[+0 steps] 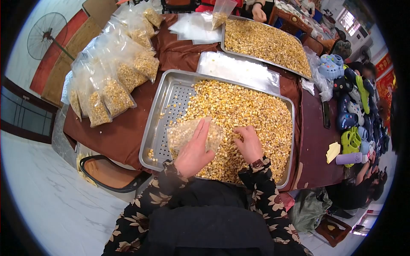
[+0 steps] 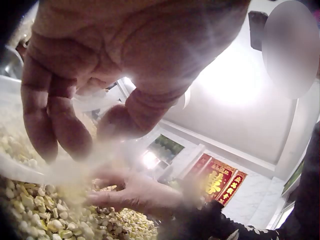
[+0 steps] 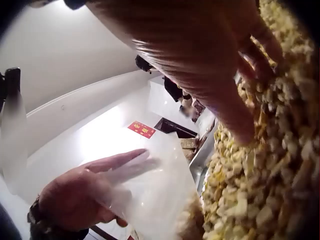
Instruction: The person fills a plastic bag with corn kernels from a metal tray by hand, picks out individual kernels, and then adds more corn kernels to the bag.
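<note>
A wide metal tray (image 1: 147, 141) with a perforated bottom holds a thick spread of yellow and white corn kernels (image 1: 252, 102). My left hand (image 1: 194, 149) holds a clear plastic bag (image 1: 174, 135) over the tray's left part, with corn showing inside it. In the left wrist view, the thumb and fingers (image 2: 70, 125) of that hand bend onto the bag's film. Just to the right, my right hand (image 1: 248, 145) has its fingers curled at the surface of the corn, kernels between thumb and fingertips. The right wrist view has its fingertips (image 3: 242, 130) dipping among the kernels.
Filled bags of corn (image 1: 115, 96) stand at the table's left. Flat plastic bags (image 1: 239, 70) lie behind the tray. Beyond is a second corn tray (image 1: 265, 40), with another person's hand (image 1: 259, 13) by it. Clogs (image 1: 350, 141) and a purple bottle (image 1: 348, 159) sit at right.
</note>
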The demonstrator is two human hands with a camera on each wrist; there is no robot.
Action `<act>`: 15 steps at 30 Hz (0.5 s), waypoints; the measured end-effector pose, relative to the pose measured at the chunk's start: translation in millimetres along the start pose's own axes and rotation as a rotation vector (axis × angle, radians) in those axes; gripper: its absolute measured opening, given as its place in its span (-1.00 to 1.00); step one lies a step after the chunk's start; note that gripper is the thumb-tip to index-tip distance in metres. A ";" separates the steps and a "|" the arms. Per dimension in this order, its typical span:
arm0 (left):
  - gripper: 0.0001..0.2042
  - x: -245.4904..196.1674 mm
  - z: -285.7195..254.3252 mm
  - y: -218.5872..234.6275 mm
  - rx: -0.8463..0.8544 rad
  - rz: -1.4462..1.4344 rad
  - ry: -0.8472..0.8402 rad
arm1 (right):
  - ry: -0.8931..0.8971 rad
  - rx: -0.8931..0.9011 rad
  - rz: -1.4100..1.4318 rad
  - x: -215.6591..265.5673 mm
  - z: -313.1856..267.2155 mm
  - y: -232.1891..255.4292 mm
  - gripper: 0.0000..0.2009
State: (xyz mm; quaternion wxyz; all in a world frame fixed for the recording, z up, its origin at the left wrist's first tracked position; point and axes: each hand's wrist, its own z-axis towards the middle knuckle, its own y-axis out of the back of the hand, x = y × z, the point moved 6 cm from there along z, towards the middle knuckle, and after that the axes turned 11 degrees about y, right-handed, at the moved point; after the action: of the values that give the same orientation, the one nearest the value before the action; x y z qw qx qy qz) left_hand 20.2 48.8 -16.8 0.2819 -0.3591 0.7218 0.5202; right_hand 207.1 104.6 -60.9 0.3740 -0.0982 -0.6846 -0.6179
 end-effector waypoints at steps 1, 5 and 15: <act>-0.22 0.8 -0.2 0.6 -0.008 0.008 -0.004 | -0.014 -0.044 0.064 -6.2 -0.5 -2.6 -0.74; -0.22 -0.7 -0.6 1.1 0.002 0.008 0.002 | 0.050 -0.151 0.139 -17.8 0.4 3.8 -0.80; -0.21 0.1 -1.6 -0.5 -0.029 0.046 -0.041 | 0.194 -0.177 0.409 73.5 14.2 29.4 -0.80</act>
State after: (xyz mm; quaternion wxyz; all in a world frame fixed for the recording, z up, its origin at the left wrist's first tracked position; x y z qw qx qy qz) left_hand 20.5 47.2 -16.6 0.2793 -0.3354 0.7165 0.5441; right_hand 167.6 100.0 9.0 0.5452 -0.2076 -0.5546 -0.5934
